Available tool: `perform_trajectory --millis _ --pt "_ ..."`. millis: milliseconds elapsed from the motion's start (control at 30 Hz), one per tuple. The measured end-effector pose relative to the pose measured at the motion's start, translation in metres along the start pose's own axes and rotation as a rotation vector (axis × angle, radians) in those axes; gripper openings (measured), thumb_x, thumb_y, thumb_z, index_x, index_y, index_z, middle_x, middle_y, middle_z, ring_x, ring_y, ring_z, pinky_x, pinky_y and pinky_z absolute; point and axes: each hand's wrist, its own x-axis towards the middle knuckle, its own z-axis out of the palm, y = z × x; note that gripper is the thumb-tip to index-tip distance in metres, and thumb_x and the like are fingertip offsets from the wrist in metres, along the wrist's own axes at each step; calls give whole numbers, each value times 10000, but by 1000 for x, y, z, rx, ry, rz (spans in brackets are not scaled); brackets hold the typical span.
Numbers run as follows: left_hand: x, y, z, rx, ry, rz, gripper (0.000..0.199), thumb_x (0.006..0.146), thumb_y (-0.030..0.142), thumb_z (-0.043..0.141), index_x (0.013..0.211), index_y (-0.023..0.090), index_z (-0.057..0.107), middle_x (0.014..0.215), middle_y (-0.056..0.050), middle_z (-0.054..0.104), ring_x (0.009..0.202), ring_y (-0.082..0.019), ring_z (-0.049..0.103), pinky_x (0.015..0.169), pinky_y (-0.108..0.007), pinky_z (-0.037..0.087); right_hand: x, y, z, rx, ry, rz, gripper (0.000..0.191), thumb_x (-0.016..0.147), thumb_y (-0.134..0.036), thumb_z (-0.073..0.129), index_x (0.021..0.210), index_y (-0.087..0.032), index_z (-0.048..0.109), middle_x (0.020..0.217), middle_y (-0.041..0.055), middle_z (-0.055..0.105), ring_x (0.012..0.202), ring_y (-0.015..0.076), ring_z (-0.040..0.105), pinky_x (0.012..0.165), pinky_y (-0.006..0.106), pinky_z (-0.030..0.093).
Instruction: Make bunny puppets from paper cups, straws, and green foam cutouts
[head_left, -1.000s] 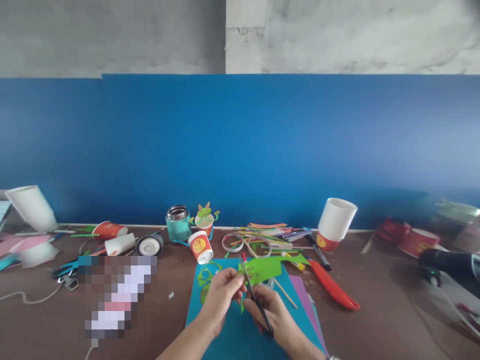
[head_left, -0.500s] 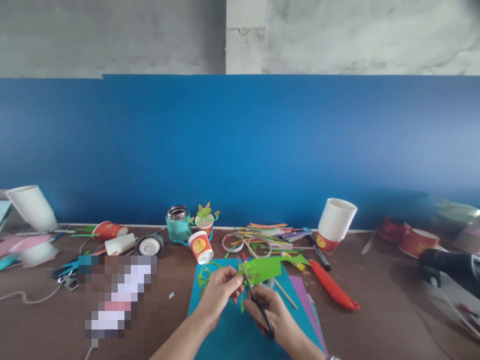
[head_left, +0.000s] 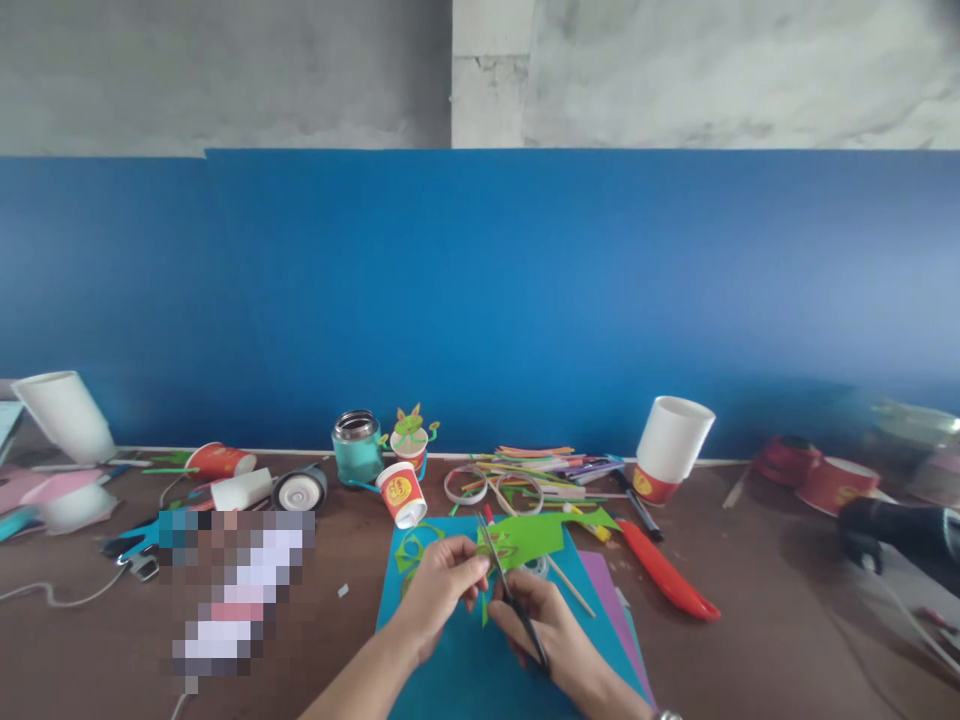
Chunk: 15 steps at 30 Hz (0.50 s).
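My left hand [head_left: 444, 588] pinches the left edge of a sheet of green paper [head_left: 534, 538], which has drawn outlines near the fingers. In my right hand [head_left: 545, 625] is a pair of scissors [head_left: 516, 603], its fingers wrapped round the dark handles. The blades point up and away, crossing the paper just beside my left fingertips. Below them hangs a narrow green strip. Both hands are above a blue sheet [head_left: 450, 690] on the table. Green paper scraps [head_left: 409, 548] lie on that sheet, left of the paper being held.
Behind the hands stand a tipped red-and-white paper cup [head_left: 402, 494], a teal jar [head_left: 357, 448] and a decorated cup [head_left: 409, 446]. Tape rolls [head_left: 466, 486] and a pile of coloured sticks [head_left: 536, 465] lie at the back. Stacked cups [head_left: 673, 450] and a red knife-shaped tool [head_left: 667, 572] are to the right.
Almost nothing differs. Both hands, the scissors and the green paper keep nearly the same place, with only a very slight shift at the blades.
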Motion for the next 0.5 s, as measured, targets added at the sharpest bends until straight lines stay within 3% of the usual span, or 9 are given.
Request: perform_trajectory --millis 500 --pt "3 -1 -3 -45 14 -11 246 635 350 683 583 164 531 491 44 540 431 -67 410 430 -201 301 1 -3 0 -17 22 29 405 707 -537 656 649 -183 467 435 -95 377 337 43 331 330 165 244"
